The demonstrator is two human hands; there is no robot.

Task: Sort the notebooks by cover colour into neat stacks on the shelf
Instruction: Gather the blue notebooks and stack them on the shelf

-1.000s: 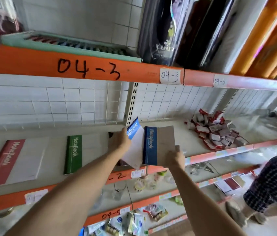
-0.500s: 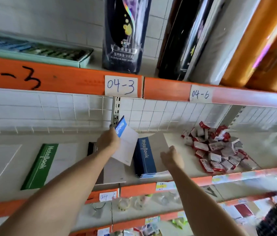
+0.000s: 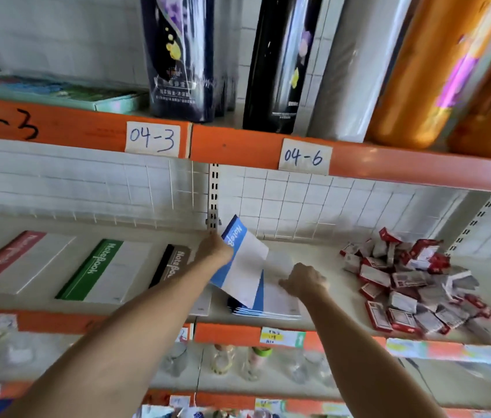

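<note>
My left hand (image 3: 215,248) grips a light-blue notebook (image 3: 242,262), tilted above the shelf (image 3: 322,318). Under it lies a stack of dark-blue notebooks (image 3: 268,306), and my right hand (image 3: 304,280) rests on its white cover with curled fingers. To the left lie a black notebook (image 3: 174,265), a green notebook (image 3: 105,271) and a red notebook (image 3: 18,260), each flat on the shelf with its spine band facing left.
A heap of small red-and-white boxes (image 3: 410,285) fills the shelf's right side. An orange rail above carries labels 04-3 (image 3: 152,138) and 04-6 (image 3: 304,156). Tall rolls and dark bottles stand on the upper shelf. Lower shelves hold small glass items.
My right hand set the dark-blue notebook down on the shelf stack and now rests on it. The view has shifted right. The left hand still holds the light-blue notebook.
</note>
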